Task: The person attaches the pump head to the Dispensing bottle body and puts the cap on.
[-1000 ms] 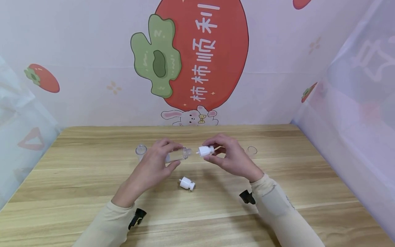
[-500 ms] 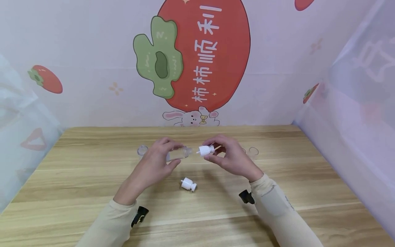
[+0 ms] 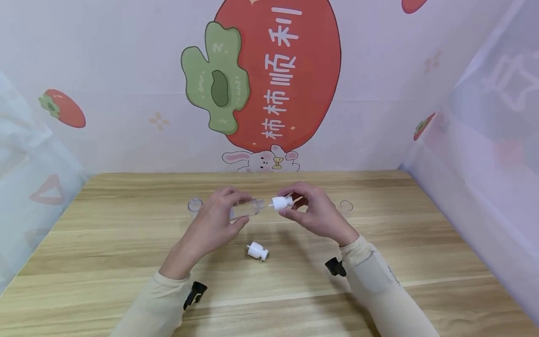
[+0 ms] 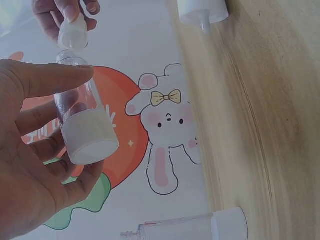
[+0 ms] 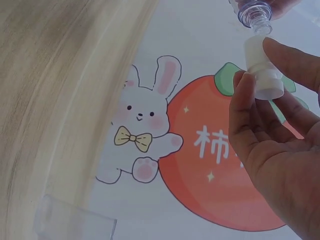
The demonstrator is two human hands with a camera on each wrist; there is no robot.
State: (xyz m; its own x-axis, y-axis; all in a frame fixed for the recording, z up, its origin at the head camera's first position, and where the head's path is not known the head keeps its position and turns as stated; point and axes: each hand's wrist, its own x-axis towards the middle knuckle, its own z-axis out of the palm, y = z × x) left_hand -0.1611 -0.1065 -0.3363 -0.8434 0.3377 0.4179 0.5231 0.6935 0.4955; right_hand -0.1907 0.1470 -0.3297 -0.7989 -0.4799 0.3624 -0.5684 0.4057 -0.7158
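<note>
Ideally, the white pump top (image 3: pixel 281 202) and clear bottle (image 4: pixel 87 120) should line up straight, steadied by light grips. The left hand (image 3: pixel 215 217) curls its fingers round the bottle, neck pointing past them; the right hand (image 3: pixel 316 211) pinches the pump top in its fingers, just apart from that neck. Nearer the wearer than the fingers, another pump (image 3: pixel 257 251) lies on the tabletop (image 3: pixel 269 295); left of all the fingers stands a second bottle (image 4: pixel 192 226).

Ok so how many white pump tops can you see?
2: one pump top held in the right hand, another pump top lying on the table nearer the person.
</note>
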